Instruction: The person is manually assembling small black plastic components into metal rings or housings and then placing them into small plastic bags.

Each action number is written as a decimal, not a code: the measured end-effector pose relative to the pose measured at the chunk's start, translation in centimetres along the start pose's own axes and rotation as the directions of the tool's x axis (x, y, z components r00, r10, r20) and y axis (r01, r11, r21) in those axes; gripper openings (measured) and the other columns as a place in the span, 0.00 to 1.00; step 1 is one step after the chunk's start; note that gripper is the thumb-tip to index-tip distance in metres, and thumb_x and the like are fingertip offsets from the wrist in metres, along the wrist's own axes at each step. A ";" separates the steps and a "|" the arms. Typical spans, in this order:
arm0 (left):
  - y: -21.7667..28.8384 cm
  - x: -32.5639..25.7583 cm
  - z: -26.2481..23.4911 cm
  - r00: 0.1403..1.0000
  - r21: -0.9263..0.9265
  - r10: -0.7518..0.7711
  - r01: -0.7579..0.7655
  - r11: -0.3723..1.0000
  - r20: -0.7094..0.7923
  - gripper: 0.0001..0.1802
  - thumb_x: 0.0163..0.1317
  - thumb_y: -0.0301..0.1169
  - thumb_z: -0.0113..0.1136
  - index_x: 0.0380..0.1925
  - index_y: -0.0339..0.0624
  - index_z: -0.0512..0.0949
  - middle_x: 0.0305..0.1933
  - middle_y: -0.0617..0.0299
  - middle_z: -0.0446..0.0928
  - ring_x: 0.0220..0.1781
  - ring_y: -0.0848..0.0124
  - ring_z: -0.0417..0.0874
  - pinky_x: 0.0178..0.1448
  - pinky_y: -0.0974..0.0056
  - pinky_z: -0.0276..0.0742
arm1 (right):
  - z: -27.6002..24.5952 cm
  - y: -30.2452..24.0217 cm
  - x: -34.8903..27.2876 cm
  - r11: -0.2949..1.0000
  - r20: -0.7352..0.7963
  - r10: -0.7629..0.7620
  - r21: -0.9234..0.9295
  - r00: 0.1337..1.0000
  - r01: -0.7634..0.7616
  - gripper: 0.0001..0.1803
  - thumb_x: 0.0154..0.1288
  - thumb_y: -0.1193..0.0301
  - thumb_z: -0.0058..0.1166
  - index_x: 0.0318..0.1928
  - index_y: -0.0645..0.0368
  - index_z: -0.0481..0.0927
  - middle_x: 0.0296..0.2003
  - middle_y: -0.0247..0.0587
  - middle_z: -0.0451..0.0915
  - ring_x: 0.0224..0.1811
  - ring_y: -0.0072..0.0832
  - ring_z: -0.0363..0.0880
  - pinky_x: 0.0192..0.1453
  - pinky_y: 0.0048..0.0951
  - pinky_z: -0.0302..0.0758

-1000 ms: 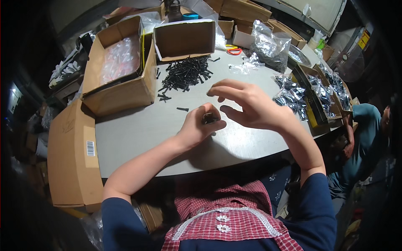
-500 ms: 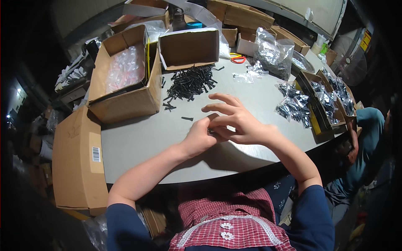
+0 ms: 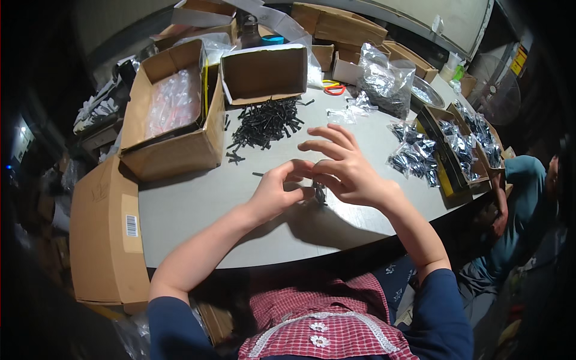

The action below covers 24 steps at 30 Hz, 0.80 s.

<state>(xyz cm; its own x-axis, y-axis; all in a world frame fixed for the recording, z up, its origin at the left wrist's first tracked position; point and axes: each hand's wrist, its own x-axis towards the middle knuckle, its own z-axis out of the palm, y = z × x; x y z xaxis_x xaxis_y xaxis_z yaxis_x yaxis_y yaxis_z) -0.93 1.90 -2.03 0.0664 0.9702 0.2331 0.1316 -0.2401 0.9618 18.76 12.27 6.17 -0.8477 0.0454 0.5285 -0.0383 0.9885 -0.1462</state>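
Observation:
My left hand (image 3: 277,191) and my right hand (image 3: 350,173) meet over the near middle of the table. Between them hangs a small clear bag (image 3: 320,193) with dark pieces inside, partly hidden by the fingers. Both hands pinch its upper part between thumb and forefinger, while the other right fingers fan out. Just left of my left hand lies a single black screw (image 3: 257,174). Farther off, a heap of black screws (image 3: 267,125) spreads before a tipped cardboard box (image 3: 264,75).
An open carton of clear bags (image 3: 210,144) stands at left. Filled packets (image 3: 413,157) lie at right beside narrow boxes (image 3: 447,162). Behind are red-handled scissors (image 3: 335,90), flat empty bags (image 3: 342,115) and a large bag of dark parts (image 3: 390,90). Another person's arm (image 3: 499,207) shows at far right.
My hands have drawn slightly apart at the fingertips, and the small bag now shows below them. My left hand covers part of the loose screw. The whole view has shifted a little.

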 end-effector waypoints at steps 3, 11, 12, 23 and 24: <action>-0.2 0.2 0.3 1.000 -0.043 0.009 -0.010 0.999 -0.030 0.25 0.65 0.25 0.68 0.63 0.36 0.76 0.55 0.58 0.83 0.59 0.71 0.82 0.65 0.63 0.78 | -0.5 0.1 -0.2 0.991 -0.127 0.099 0.103 0.987 -0.086 0.10 0.60 0.75 0.66 0.43 0.56 0.86 0.58 0.39 0.81 0.71 0.47 0.70 0.74 0.54 0.65; 0.0 -0.1 0.3 0.995 -0.015 0.041 -0.043 0.999 -0.093 0.19 0.70 0.24 0.64 0.59 0.33 0.79 0.52 0.59 0.84 0.55 0.74 0.83 0.61 0.65 0.80 | 0.8 0.1 -0.7 0.987 -0.082 0.121 0.118 0.989 -0.111 0.06 0.60 0.76 0.67 0.38 0.57 0.86 0.56 0.41 0.82 0.66 0.45 0.74 0.72 0.52 0.67; -0.1 -0.2 0.4 0.995 -0.014 0.037 -0.039 0.999 -0.096 0.19 0.70 0.24 0.64 0.59 0.33 0.79 0.52 0.59 0.84 0.55 0.74 0.83 0.61 0.65 0.80 | 1.0 0.4 -1.1 0.980 0.040 0.155 0.117 0.987 -0.158 0.06 0.59 0.76 0.67 0.38 0.57 0.85 0.52 0.41 0.83 0.62 0.44 0.77 0.72 0.51 0.68; 0.0 0.1 -0.1 0.989 -0.165 -0.127 0.114 0.980 -0.071 0.11 0.72 0.26 0.65 0.51 0.33 0.85 0.46 0.61 0.87 0.49 0.76 0.85 0.56 0.69 0.80 | 2.2 0.7 -2.8 0.821 0.019 0.442 0.394 0.897 -0.413 0.07 0.61 0.72 0.65 0.37 0.63 0.84 0.33 0.48 0.86 0.39 0.43 0.86 0.45 0.39 0.80; 0.4 0.1 0.0 0.988 -0.148 -0.118 0.103 0.984 -0.095 0.11 0.72 0.27 0.65 0.49 0.32 0.86 0.45 0.60 0.87 0.48 0.77 0.85 0.55 0.70 0.80 | 2.1 0.6 -2.8 0.769 -0.051 0.478 0.506 0.877 -0.390 0.08 0.62 0.71 0.65 0.37 0.63 0.84 0.33 0.48 0.86 0.39 0.43 0.86 0.45 0.39 0.80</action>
<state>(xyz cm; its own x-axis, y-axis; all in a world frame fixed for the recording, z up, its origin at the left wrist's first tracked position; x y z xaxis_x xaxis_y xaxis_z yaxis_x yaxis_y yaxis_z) -0.84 1.89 -1.68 -0.0439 0.9904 0.1309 -0.0102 -0.1315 0.9913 19.97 12.45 2.85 -0.7345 0.5199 0.4362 0.0336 0.6698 -0.7417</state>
